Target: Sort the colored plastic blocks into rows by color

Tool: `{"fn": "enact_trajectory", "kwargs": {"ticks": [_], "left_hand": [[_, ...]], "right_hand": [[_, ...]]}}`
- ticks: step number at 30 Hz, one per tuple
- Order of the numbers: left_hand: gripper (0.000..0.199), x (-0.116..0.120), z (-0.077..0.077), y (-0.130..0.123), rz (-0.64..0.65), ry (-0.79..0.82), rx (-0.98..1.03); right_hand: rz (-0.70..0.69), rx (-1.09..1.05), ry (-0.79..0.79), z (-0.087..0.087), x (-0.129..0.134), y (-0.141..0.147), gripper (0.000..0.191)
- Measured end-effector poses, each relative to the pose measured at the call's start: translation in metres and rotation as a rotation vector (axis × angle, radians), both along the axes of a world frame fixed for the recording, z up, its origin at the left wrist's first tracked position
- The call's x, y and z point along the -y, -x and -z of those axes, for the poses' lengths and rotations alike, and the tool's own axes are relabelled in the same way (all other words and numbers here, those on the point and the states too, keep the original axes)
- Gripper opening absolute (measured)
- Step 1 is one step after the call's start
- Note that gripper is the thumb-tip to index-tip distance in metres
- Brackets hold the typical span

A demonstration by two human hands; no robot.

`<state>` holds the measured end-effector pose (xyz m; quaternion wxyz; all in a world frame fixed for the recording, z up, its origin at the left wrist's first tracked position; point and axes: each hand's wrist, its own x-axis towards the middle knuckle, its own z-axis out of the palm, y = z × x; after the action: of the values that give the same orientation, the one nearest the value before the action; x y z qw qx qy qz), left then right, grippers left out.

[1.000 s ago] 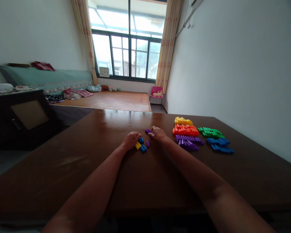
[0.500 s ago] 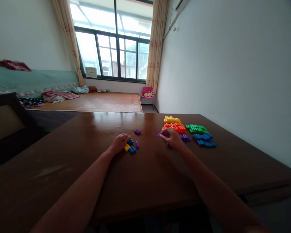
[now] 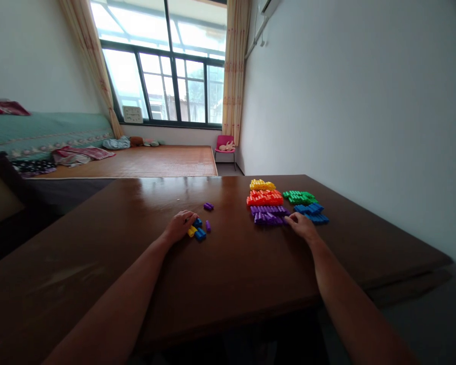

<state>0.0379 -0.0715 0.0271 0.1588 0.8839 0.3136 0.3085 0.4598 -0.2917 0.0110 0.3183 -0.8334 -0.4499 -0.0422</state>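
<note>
My right hand (image 3: 301, 224) is at the right end of the purple plastic pieces (image 3: 268, 219), its thumb and fingertips pinched on a small purple piece there. These purple pieces lie side by side in two rows. On the left, my left hand (image 3: 179, 226) rests on the table with curled fingers, against a few blue pieces (image 3: 200, 234) and a yellow piece (image 3: 192, 231). What lies under those fingers is hidden. Just right of them is a single purple piece (image 3: 208, 226), and farther back lies a small purple pair (image 3: 209, 206).
Behind the purple rows are orange-red pieces (image 3: 265, 197) and yellow pieces (image 3: 262, 184). Green pieces (image 3: 299, 196) and blue rows (image 3: 311, 213) lie to the right. All rest on a dark brown table (image 3: 228, 274). A bed (image 3: 167, 159) and a pink chair (image 3: 225, 142) stand beyond.
My right hand has moved right with the purple piece, from the left side of the purple rows to their right end. The left hand stays by its pieces. The view has turned slightly right.
</note>
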Motion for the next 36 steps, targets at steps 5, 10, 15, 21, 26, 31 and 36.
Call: {"fn": "enact_trajectory", "kwargs": {"ticks": [5, 10, 15, 21, 26, 31, 36], "left_hand": [[0.042, 0.003, 0.0, -0.001, 0.01, -0.016, -0.004], [0.04, 0.004, 0.002, -0.003, -0.003, -0.033, -0.005], [0.039, 0.0, 0.009, -0.002, -0.04, -0.032, 0.025], [0.036, -0.004, 0.014, -0.003, -0.038, -0.027, 0.023], [0.036, -0.004, 0.012, -0.004, -0.048, -0.02, -0.007], [0.038, -0.002, 0.008, -0.003, -0.035, -0.004, -0.011], [0.044, -0.002, 0.006, -0.001, -0.038, 0.006, -0.007]], "right_hand": [[-0.016, 0.089, -0.133, -0.017, -0.003, 0.018, 0.032], [-0.405, 0.301, -0.221, -0.047, -0.035, 0.098, 0.025], [-0.71, 0.284, -0.003, -0.049, -0.108, 0.187, 0.023], [-0.608, 0.368, 0.275, -0.04, -0.19, 0.235, 0.036], [-0.551, 0.387, 0.343, -0.038, -0.202, 0.244, 0.028], [-0.6, 0.307, 0.203, -0.042, -0.166, 0.229, 0.021], [-0.642, 0.028, -0.178, -0.055, -0.102, 0.162, 0.032]]}}
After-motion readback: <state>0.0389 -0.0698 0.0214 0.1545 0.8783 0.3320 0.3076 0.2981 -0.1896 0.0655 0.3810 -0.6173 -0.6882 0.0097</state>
